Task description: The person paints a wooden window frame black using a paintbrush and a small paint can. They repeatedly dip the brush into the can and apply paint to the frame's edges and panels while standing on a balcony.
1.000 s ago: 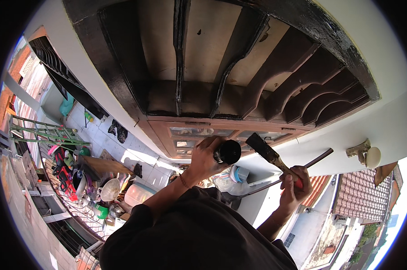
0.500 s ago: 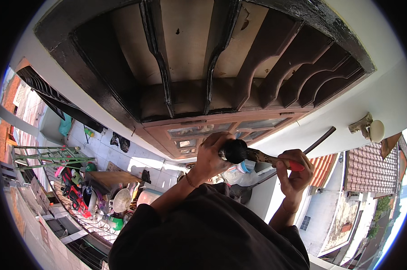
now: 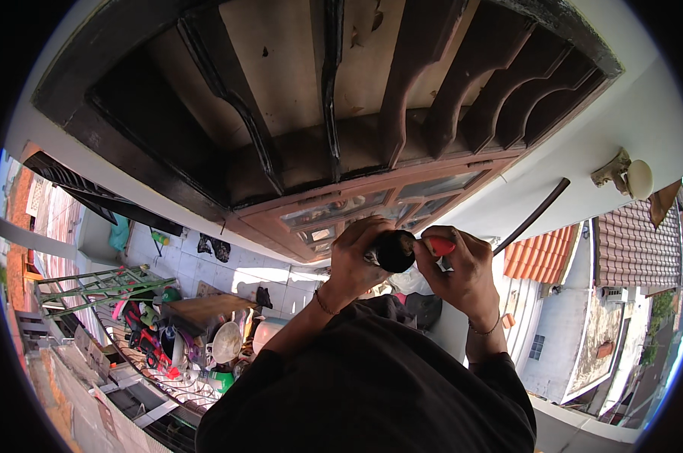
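Observation:
My left hand [image 3: 354, 258] is closed around a small round container [image 3: 396, 252], dark and glossy black inside, like paint. Close beside it, my right hand [image 3: 466, 272] grips a paintbrush [image 3: 440, 245] by its red handle. The brush's head end is at the container's rim, mostly hidden by my fingers. Above both hands is a wooden vent frame [image 3: 228, 170] with wavy slats. Its left-hand slats [image 3: 332, 83] look wet and black, while the right-hand slats [image 3: 402, 98] are brown.
Below the vent is a brown wooden window frame with glass panes [image 3: 341, 205]. A wall lamp [image 3: 628, 175] and a dark rod [image 3: 534, 215] are at the right, with tiled roofs beyond. Far below left lie a green ladder [image 3: 103, 287], a wooden board [image 3: 209, 311] and clutter on a tiled floor.
My right hand has moved left with the paintbrush, right up to the container. My left hand keeps holding the container. The vent frame has shifted left in the view.

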A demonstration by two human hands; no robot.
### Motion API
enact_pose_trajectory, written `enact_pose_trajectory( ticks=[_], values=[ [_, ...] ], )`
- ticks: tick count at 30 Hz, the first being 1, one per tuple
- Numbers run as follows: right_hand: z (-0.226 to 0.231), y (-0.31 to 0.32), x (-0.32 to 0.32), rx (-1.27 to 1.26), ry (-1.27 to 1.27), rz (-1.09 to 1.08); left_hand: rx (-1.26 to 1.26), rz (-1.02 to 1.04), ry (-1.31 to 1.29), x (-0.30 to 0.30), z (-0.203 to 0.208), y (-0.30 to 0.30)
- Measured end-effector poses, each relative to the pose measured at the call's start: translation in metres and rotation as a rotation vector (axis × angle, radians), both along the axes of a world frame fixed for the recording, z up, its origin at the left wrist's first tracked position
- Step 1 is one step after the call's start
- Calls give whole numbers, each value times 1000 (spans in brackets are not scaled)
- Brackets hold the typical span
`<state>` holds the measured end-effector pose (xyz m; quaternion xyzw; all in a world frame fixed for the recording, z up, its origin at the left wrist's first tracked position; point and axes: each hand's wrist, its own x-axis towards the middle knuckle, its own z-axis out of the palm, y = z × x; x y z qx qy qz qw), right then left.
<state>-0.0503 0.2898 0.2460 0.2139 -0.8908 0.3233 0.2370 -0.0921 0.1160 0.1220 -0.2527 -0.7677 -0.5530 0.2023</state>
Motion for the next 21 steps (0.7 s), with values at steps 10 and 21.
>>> enact_pose_trajectory(
  ticks=[10,21],
  values=[
    [-2,-1,5,13,-82,-114,-59,43,-18,5,-4,-2],
    [-15,23,11,-820,-265,-210,-44,110,18,4,8,-3]
  ],
)
